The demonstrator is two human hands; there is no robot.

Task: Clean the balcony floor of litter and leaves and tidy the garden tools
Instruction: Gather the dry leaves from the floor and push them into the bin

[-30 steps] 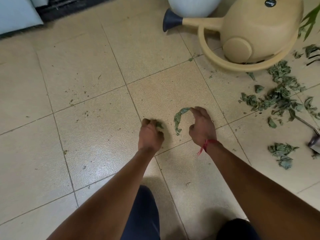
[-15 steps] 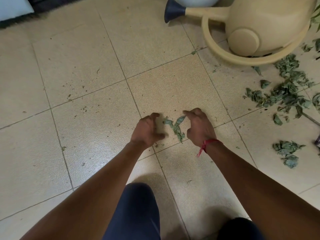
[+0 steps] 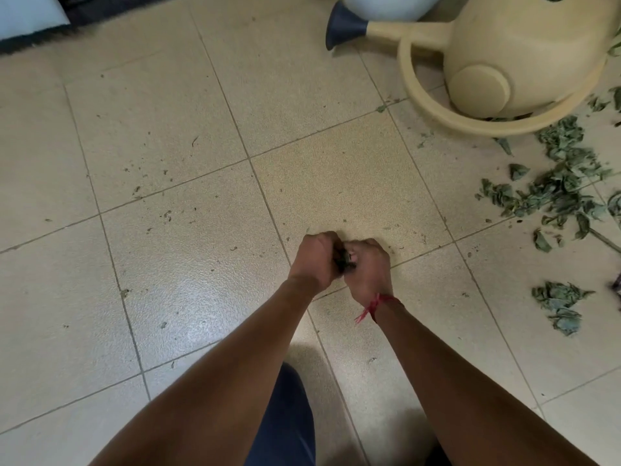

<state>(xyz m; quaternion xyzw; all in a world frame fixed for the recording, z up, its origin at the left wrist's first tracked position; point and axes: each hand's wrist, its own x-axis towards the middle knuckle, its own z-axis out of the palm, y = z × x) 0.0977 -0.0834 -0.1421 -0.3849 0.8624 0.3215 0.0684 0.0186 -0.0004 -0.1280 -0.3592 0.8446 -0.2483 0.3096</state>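
My left hand [image 3: 314, 260] and my right hand [image 3: 368, 267] are pressed together low over the beige tiled floor [image 3: 174, 203], fingers curled round a small clump of dry green leaves [image 3: 343, 258] squeezed between them. Only a dark sliver of the clump shows. A red thread is tied on my right wrist. A big scatter of dry leaves [image 3: 561, 186] lies on the tiles to the right, with a smaller heap of leaves [image 3: 557, 302] nearer me. A beige watering can [image 3: 504, 55] with a dark spout tip lies at the back right.
Tiny leaf crumbs dot the tiles left of my hands. A pale round pot [image 3: 389, 5] stands behind the watering can's spout. A dark mat [image 3: 94, 11] and a pale cushion edge lie at the top left. A dark object pokes in at the right edge.
My hands have swept in from both sides and closed together on the leaves that lay between them on the tile. That patch of tile now shows only crumbs.
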